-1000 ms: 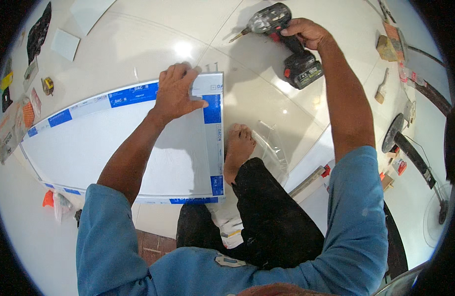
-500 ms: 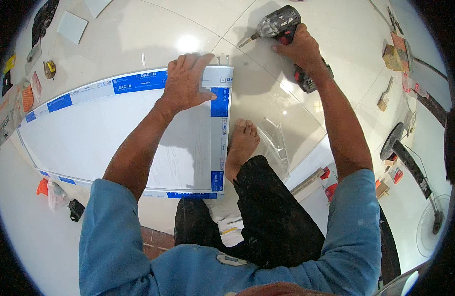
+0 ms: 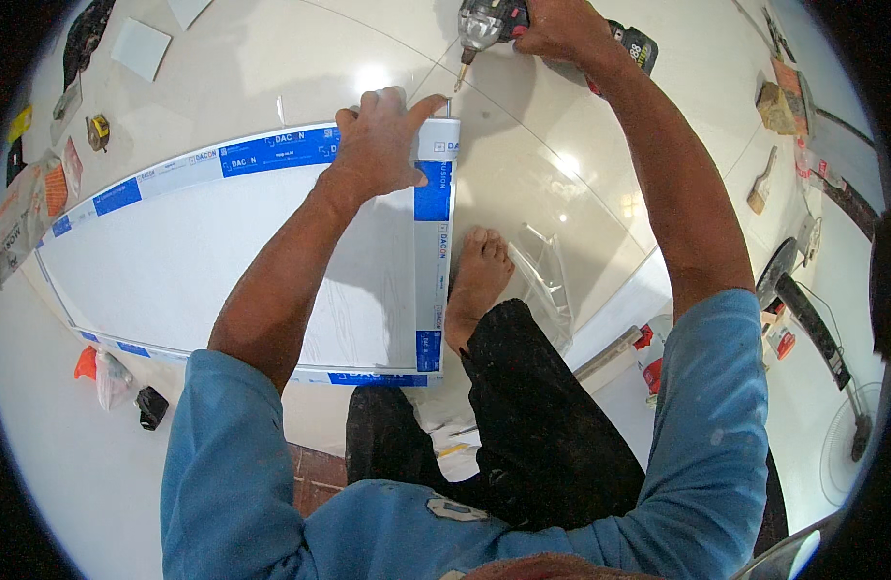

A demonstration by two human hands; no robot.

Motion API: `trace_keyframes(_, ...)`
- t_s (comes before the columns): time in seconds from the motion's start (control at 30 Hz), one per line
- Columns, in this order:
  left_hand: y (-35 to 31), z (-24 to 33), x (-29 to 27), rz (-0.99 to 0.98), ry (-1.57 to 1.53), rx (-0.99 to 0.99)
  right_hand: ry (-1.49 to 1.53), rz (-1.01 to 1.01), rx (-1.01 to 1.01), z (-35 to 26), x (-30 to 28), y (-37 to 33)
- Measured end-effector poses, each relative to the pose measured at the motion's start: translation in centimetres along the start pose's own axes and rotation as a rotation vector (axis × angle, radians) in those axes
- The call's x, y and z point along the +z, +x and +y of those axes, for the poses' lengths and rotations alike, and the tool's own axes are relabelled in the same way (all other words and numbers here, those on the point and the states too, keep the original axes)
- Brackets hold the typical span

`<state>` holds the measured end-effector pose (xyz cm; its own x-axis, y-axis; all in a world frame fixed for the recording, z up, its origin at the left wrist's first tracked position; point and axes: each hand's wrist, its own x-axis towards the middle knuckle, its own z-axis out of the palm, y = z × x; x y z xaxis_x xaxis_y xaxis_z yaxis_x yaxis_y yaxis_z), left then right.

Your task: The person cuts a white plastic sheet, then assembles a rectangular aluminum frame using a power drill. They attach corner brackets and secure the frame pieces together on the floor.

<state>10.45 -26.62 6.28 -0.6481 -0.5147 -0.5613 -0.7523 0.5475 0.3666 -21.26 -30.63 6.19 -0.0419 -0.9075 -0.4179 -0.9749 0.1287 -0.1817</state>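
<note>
The left hand (image 3: 382,145) lies flat, fingers spread wide, on the far right corner of a large white panel (image 3: 204,261) that rests on the glossy pale tiled floor (image 3: 271,58). The panel is a smooth, flat rectangle wrapped in a matte protective film, with blue and white printed strips running along its edges. The thumb reaches toward the corner's far edge.

The right hand (image 3: 561,29) is closed around the handle of a cordless drill (image 3: 508,24), a chunky tool with a silvery grey body and a black battery block at its base. Its thin metal bit points down and to the left, its tip just beside the panel's far right corner, close to the left thumb.

A bare foot (image 3: 476,280) sits on the floor just right of the panel's right edge, below a dark, dusty trouser leg. Beside the foot lies a crumpled sheet of clear plastic (image 3: 547,275). Both sleeves are light blue cloth with pale flecks.

At the far left lie a small yellow tape measure (image 3: 98,131) and a square grey tile piece (image 3: 142,48). At the far right, a wooden-handled brush (image 3: 760,186) rests on the floor.
</note>
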Motion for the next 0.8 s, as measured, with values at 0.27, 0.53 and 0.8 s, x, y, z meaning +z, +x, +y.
trace_keyframes(0.27,-0.1,0.0,-0.3,-0.031,0.016,-0.024,0.028,0.01,-0.059,-1.8,-0.1,0.5)
trace_keyframes(0.53,0.0,-0.2,0.2,-0.02,0.021,-0.02,-0.057,0.029,-0.103,-1.4,0.3,1.3)
trace_keyframes(0.8,-0.4,-0.4,0.8,0.141,0.05,0.061,-0.096,-0.001,-0.134,-1.8,0.7,1.7)
